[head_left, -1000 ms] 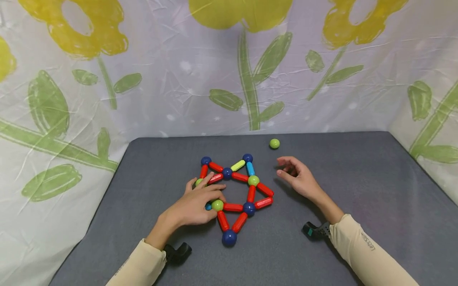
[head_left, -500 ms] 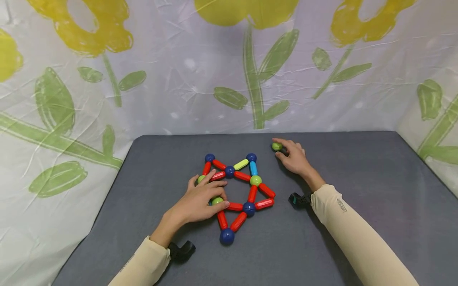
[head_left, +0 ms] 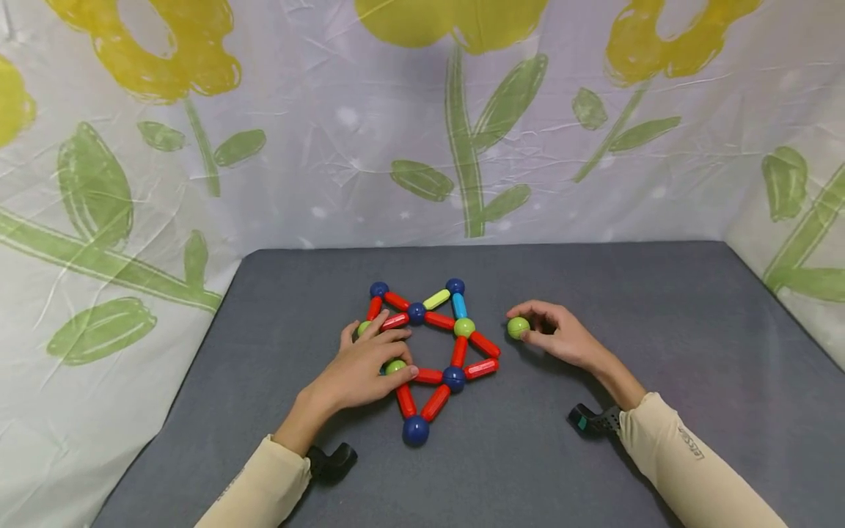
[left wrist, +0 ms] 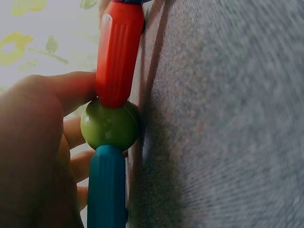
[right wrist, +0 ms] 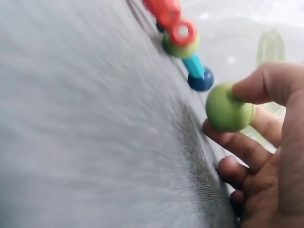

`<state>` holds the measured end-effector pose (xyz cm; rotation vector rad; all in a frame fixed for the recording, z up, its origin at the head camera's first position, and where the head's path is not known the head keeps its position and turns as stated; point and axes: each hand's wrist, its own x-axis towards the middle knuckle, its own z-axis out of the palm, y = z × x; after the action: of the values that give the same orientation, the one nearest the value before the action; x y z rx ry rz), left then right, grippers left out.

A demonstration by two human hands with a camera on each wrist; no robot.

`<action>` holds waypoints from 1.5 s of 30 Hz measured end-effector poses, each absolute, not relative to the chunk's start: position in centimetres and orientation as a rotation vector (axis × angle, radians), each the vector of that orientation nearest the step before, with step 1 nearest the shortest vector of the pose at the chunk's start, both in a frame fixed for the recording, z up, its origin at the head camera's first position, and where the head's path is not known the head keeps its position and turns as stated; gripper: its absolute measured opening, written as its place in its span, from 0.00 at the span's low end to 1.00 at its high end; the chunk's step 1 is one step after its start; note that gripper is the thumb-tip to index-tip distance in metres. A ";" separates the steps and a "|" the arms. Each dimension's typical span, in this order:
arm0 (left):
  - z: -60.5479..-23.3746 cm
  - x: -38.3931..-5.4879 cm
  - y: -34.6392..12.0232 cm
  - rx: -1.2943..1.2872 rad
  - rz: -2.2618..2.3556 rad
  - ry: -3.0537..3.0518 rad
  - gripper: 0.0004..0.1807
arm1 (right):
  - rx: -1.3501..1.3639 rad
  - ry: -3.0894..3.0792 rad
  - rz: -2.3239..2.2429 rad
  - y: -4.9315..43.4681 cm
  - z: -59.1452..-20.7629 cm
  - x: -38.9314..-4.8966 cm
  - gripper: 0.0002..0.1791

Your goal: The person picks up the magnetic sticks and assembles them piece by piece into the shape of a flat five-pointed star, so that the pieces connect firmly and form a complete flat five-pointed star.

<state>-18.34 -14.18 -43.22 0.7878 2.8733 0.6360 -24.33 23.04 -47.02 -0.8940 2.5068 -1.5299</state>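
Observation:
A flat star-like figure of magnetic building sticks and balls, mostly red sticks joined by blue balls and green balls, lies on the table. My left hand grips its left side, fingers curled about a green ball. In the left wrist view the thumb touches a red stick above that ball, and a blue stick joins it below. To the right of the figure, my right hand pinches a loose green ball between thumb and fingers, apart from the figure.
The grey table ends at a fabric backdrop printed with yellow flowers. On the figure's right side, two red sticks meet at a point with no ball. A dark band sits at each wrist.
My right hand has reached to the loose green ball at the back, taken hold of it and brought it nearer, beside the figure. The left hand's thumb has shifted onto the red stick.

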 end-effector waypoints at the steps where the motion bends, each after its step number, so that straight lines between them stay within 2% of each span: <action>1: -43.2 -18.4 -14.2 0.784 0.642 2.876 0.07 | -0.926 2.491 -1.530 23.1 -47.1 -24.0 0.16; 18: -43.4 -18.4 -14.2 0.762 0.610 2.897 0.08 | -0.936 2.462 -1.457 21.7 -46.7 -21.5 0.17; 26: -43.4 -18.4 -13.9 0.779 0.617 2.893 0.08 | -0.934 2.573 -1.332 21.3 -46.6 -20.8 0.27; 32: -43.6 -18.0 -13.8 0.795 0.623 2.899 0.07 | -0.965 2.569 -1.333 20.9 -46.8 -20.6 0.27; 42: -43.3 -17.7 -13.2 0.799 0.650 2.866 0.25 | -0.870 2.717 -1.519 20.7 -47.4 -20.8 0.24; 45: -43.0 -17.6 -12.9 0.821 0.703 2.825 0.28 | -0.697 2.925 -1.573 20.6 -47.6 -21.0 0.25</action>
<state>-17.59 -12.86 -42.98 0.8206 2.8253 0.7028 -21.04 20.58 -47.61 -0.6974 2.9254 -1.5731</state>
